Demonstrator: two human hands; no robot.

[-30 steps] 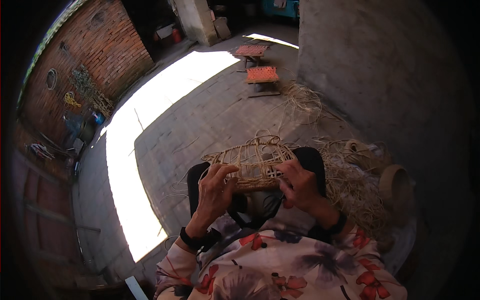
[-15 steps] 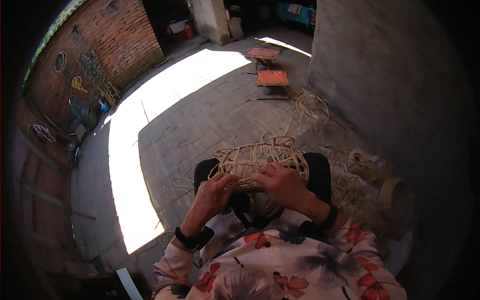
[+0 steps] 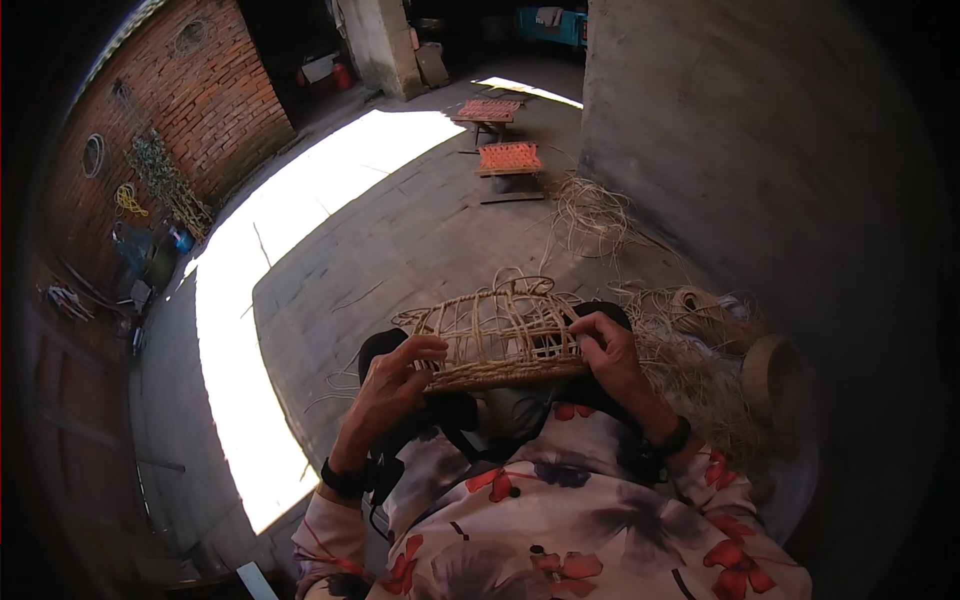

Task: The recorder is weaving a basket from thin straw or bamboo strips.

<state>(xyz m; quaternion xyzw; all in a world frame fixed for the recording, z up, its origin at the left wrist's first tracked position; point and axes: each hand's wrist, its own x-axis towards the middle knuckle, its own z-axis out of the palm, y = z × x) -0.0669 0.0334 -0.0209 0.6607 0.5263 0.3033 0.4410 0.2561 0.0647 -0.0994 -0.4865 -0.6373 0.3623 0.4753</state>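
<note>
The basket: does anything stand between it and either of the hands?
Nothing visible does: the left hand touches the left end of the basket, and the right hand touches its right end.

Brick wall [image 3: 215,110] at ten o'clock; plain grey wall [image 3: 750,140] at two. Pale pillar [image 3: 378,50] at eleven. Two low stools [image 3: 508,157], red woven seats, at twelve. Grey paved floor [image 3: 345,250] shaded; glaring sunlight patch [image 3: 232,340] bends from eight to eleven.
</note>
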